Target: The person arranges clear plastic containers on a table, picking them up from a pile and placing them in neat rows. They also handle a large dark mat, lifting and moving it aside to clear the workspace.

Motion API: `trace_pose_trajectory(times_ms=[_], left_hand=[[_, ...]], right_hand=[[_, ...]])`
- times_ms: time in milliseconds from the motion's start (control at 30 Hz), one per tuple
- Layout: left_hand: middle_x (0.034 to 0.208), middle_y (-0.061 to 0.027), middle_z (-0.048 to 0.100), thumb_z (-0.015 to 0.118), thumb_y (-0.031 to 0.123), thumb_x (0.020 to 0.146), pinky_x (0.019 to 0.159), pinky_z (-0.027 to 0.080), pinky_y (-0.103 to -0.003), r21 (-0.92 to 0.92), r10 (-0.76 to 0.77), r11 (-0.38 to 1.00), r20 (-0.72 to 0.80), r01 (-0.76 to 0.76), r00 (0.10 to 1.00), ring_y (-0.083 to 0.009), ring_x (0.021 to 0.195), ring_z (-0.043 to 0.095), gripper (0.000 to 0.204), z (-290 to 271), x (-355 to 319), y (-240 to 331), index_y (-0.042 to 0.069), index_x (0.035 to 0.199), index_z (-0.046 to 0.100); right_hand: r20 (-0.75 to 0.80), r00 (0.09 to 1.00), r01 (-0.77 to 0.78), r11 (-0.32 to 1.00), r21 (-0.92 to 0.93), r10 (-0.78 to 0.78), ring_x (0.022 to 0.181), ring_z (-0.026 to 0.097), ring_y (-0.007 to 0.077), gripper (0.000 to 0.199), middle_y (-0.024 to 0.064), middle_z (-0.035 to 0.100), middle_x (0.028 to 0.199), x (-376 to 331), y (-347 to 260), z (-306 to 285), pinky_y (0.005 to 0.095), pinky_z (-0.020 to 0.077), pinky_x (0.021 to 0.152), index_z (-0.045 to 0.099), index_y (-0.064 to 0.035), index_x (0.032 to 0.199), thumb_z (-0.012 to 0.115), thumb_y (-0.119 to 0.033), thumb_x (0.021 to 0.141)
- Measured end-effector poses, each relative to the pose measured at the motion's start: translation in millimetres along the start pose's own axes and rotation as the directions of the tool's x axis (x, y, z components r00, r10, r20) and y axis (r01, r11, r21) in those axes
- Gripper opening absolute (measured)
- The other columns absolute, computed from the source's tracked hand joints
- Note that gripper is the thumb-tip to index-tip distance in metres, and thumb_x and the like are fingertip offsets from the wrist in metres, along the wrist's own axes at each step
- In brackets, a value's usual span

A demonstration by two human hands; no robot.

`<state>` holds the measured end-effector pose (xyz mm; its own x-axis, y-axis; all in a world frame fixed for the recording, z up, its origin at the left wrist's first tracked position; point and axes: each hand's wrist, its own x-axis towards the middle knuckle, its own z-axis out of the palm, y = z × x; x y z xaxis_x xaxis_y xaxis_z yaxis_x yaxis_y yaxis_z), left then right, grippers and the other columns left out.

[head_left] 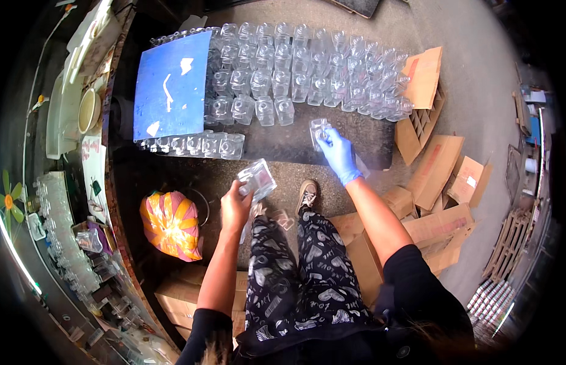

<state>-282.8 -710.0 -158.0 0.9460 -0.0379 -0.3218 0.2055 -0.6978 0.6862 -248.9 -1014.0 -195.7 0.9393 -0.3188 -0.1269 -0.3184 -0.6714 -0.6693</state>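
From here, I see my blue-gloved right hand (339, 155) gripping a clear, square, glass-like bottle (319, 131) over the black tabletop (274, 143); contact I can't tell. A careless swing could topple the clear bottle rows (282, 82) beyond it. My bare left hand (234, 210) grasps a clear, boxy container (258, 180) ahead; loose fingers might drop it.

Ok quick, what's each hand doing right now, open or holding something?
Left hand: closed, holding a clear square container.
Right hand: closed on a clear bottle.
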Motion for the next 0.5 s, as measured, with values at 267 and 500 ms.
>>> trace_pose_trajectory(times_ms=[267,500], left_hand=[[0.072,-0.017,0.064,0.07,0.014,0.079,0.06,0.05,-0.039,0.036,0.1,0.994,0.086,-0.103,0.991,-0.0298,0.065,0.064,0.026,125,103,-13,0.004,0.099,0.059],[0.074,-0.016,0.064,0.072,0.011,0.077,0.059,0.049,-0.036,0.084,0.16,0.982,0.125,-0.171,0.979,-0.0271,0.064,0.063,0.025,160,139,-29,0.004,0.098,0.059]], right_hand=[[-0.063,0.996,-0.069,0.996,-0.055,0.066,0.075,0.068,0.0305,0.028,0.0166,0.068,0.084,66,67,75,0.0374,0.0525,0.063,0.063,-0.0087,0.105,0.069,-0.026,0.083],[-0.142,0.99,0.009,1.0,0.006,-0.008,0.069,0.064,0.0374,0.022,0.0167,0.065,0.074,94,78,107,0.0452,0.0495,0.057,0.06,-0.0144,0.1,0.065,-0.029,0.084]])
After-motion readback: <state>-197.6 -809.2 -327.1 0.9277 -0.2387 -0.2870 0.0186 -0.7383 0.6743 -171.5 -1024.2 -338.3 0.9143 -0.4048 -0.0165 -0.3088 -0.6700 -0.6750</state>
